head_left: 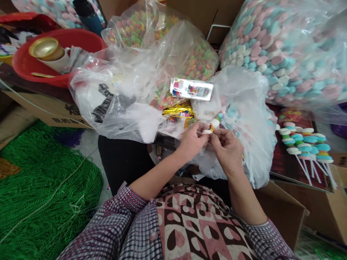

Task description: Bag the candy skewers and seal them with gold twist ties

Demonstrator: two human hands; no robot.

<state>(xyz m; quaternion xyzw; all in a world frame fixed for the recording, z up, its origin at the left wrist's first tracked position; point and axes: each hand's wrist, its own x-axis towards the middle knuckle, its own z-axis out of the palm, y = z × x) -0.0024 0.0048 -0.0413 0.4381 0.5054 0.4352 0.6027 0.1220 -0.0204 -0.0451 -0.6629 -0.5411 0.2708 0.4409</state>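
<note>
My left hand and my right hand meet over the front of the work surface, fingers pinched. Between them is a small candy skewer with white and coloured pieces, tilted up to the right. My left fingertips grip its lower white piece from one side, and my right thumb and fingers press on it from the other. The fingers partly hide its lower end. Just beyond my hands lie a stack of printed clear wrappers and a bundle of gold twist ties.
Finished candy skewers lie at the right on a dark board. Large bags of pastel candy discs and small coloured candies stand behind. A red basin is at the left, above green cord. An open carton sits lower right.
</note>
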